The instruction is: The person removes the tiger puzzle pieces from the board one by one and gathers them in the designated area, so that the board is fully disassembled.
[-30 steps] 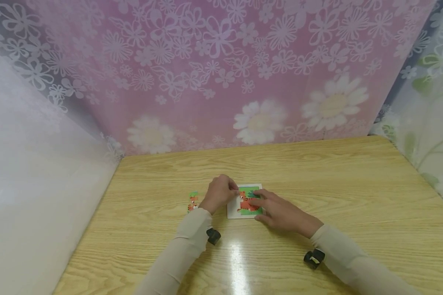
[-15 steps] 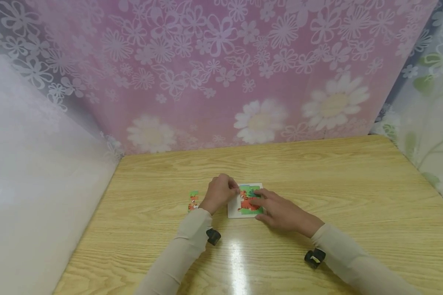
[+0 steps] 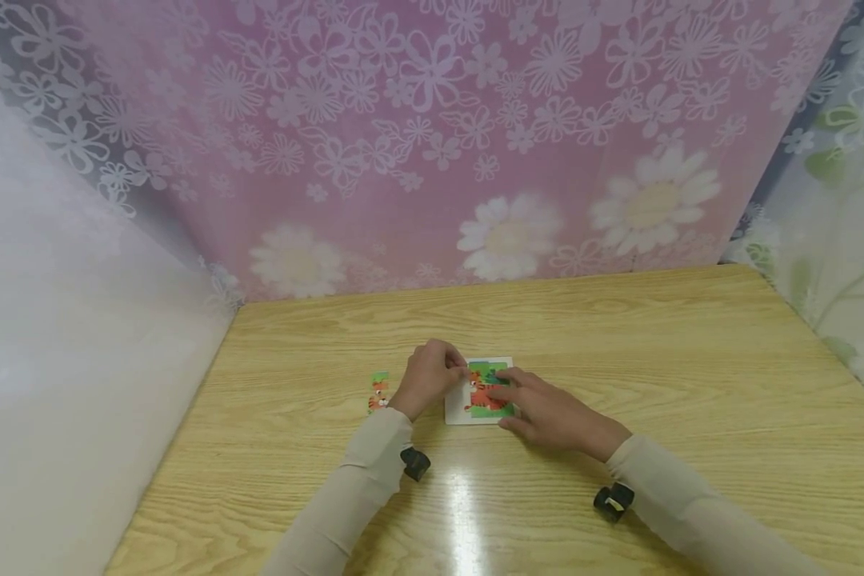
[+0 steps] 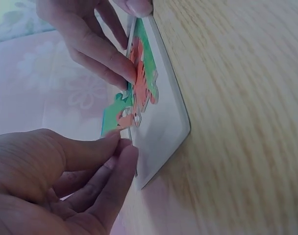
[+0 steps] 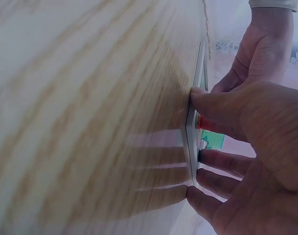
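Note:
A white puzzle board (image 3: 456, 409) lies on the table, its right part filled with joined pieces of a tiger picture (image 3: 484, 400) in orange and green. At the upper left of that picture, my left hand (image 3: 428, 376) pinches a green and orange puzzle piece (image 4: 114, 113) between thumb and fingers. In the left wrist view this piece stands tilted up from the board beside the joined ones. My right hand (image 3: 547, 410) rests on the picture with its fingers spread, the thumb at the board's near edge. Its fingers hide part of the picture.
Left of the board, loose tiger puzzle pieces (image 3: 378, 394) lie on the wooden table (image 3: 583, 336), partly behind my left wrist. A pink flowered curtain (image 3: 403, 160) hangs behind the table, and a pale wall covering (image 3: 79, 320) stands along the left.
The top edge of the pinched puzzle piece shows slightly higher than a second ago. Both hands have stayed nearly in place.

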Available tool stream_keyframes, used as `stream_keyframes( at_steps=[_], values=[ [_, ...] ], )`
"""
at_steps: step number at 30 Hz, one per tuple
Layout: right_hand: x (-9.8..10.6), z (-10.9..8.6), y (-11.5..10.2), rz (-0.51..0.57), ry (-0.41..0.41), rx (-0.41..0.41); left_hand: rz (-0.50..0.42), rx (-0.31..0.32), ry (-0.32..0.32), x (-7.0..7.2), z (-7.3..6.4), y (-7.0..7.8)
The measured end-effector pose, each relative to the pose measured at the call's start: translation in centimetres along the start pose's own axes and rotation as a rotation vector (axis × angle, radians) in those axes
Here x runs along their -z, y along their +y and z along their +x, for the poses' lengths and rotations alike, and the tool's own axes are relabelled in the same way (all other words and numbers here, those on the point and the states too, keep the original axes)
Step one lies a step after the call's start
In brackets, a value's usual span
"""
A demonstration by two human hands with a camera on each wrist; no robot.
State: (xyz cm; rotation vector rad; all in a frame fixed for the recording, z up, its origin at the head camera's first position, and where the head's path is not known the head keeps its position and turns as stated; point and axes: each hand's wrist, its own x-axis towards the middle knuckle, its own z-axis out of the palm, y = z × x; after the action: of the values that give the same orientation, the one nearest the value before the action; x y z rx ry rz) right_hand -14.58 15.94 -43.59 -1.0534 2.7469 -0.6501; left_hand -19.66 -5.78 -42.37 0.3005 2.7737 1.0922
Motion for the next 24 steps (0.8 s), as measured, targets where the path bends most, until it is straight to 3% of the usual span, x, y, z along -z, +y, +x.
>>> stream_keyframes(
  at_steps=[11, 24],
  values=[
    [0.0, 0.0, 0.1, -0.011, 0.005, 0.007, -0.044, -0.042, 0.046, 0.7, -0.8, -1.0],
    [-0.2, -0.1, 0.3, -0.006, 0.008, 0.007, -0.045, -0.017, 0.079, 3.9, -2.1, -3.1]
  ],
)
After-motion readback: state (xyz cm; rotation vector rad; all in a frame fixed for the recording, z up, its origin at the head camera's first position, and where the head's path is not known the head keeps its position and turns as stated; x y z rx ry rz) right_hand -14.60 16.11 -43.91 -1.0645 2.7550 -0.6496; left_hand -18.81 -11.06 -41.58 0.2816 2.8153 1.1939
